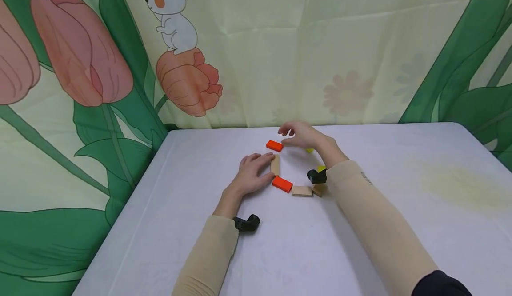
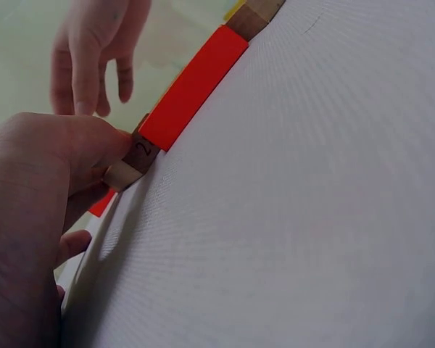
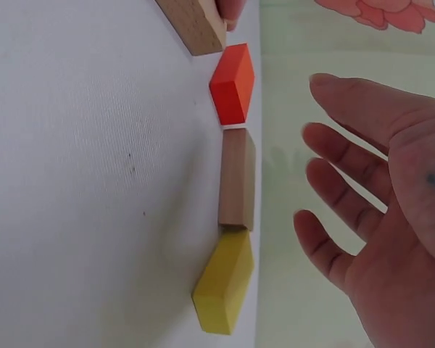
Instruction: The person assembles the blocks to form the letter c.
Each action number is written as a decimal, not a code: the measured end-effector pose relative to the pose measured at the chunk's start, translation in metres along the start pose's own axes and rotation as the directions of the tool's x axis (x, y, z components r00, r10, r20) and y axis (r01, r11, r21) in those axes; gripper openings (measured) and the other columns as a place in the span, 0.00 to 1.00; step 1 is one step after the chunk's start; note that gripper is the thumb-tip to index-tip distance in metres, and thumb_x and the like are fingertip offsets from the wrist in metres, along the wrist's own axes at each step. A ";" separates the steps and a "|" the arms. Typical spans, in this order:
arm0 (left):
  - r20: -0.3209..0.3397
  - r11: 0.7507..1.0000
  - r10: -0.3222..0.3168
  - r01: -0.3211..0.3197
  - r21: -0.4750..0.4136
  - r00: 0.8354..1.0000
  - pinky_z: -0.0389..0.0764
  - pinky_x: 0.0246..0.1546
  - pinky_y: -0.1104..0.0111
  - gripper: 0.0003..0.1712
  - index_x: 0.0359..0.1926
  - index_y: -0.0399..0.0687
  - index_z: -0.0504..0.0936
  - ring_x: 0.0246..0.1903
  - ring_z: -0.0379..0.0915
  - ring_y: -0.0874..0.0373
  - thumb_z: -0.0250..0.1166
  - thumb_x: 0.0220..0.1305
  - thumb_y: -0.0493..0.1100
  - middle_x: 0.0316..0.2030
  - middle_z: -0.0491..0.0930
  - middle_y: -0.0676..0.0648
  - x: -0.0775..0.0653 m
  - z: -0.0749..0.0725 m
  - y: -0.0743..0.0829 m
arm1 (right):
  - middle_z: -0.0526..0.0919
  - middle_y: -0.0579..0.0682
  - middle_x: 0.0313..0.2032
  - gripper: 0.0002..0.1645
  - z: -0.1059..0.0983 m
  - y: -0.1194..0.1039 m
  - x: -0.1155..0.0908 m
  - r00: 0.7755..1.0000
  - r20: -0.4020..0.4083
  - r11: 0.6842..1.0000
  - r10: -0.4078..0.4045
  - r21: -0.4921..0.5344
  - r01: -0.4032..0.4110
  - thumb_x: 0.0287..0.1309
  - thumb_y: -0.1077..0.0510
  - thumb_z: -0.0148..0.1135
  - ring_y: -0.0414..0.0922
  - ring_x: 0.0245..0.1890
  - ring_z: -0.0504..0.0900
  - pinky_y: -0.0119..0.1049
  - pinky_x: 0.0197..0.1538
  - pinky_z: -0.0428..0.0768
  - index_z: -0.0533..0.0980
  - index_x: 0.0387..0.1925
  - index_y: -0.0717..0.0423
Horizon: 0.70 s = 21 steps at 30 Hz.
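In the head view, my left hand (image 1: 252, 174) pinches a plain wooden block (image 1: 275, 165) lengthwise, thumb at its near end and forefinger at its far end. The left wrist view shows the thumb on this block (image 2: 140, 154), whose side carries a dark mark like a 2. My right hand (image 1: 306, 137) hovers over the far side of the block ring, fingers loosely bent around nothing. Just left of its fingertips lies an orange-red block (image 1: 274, 146). In the right wrist view that hand (image 3: 377, 188) is apart from the row of blocks.
Another orange-red block (image 1: 282, 184), a wooden block (image 1: 302, 191) and a further wooden one (image 1: 319, 190) continue the ring on the near side. Yellow blocks (image 1: 321, 168) are partly hidden by the right arm. The white-covered table (image 1: 280, 251) ends at a patterned curtain (image 1: 272, 65).
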<state>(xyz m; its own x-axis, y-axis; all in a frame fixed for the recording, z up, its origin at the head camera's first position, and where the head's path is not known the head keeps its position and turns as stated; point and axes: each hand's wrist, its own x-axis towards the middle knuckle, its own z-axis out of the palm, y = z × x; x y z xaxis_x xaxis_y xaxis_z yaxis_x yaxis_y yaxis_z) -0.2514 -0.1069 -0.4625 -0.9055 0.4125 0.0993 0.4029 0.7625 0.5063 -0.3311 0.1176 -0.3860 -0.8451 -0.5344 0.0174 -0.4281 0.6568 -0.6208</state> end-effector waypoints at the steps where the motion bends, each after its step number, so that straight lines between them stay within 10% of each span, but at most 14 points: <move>1: -0.001 1.000 0.007 -0.007 -0.001 1.000 0.45 0.72 0.48 0.35 0.75 0.60 0.68 0.72 0.52 0.49 0.59 0.68 0.55 0.72 0.65 0.56 0.000 0.000 0.000 | 0.80 0.62 0.54 0.22 0.001 0.000 0.001 1.000 0.000 1.000 0.003 0.003 -0.003 0.65 0.61 0.65 0.56 0.55 0.75 0.49 0.60 0.74 0.77 0.58 0.64; 21: -0.012 0.999 0.045 -0.044 0.003 0.999 0.44 0.73 0.50 0.35 0.74 0.57 0.68 0.71 0.53 0.49 0.59 0.68 0.55 0.71 0.67 0.56 0.000 0.002 -0.004 | 0.80 0.56 0.51 0.20 0.021 0.001 0.016 0.997 0.055 0.998 0.054 0.041 -0.057 0.64 0.62 0.65 0.53 0.49 0.76 0.45 0.54 0.77 0.78 0.57 0.59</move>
<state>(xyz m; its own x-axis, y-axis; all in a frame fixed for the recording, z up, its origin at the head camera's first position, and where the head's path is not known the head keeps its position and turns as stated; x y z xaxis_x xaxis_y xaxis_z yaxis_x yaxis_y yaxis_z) -0.2525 -0.1094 -0.4661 -0.8882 0.4401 0.1320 0.4432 0.7449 0.4987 -0.3385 0.0982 -0.4031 -0.8480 -0.5266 -0.0598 -0.3663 0.6638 -0.6521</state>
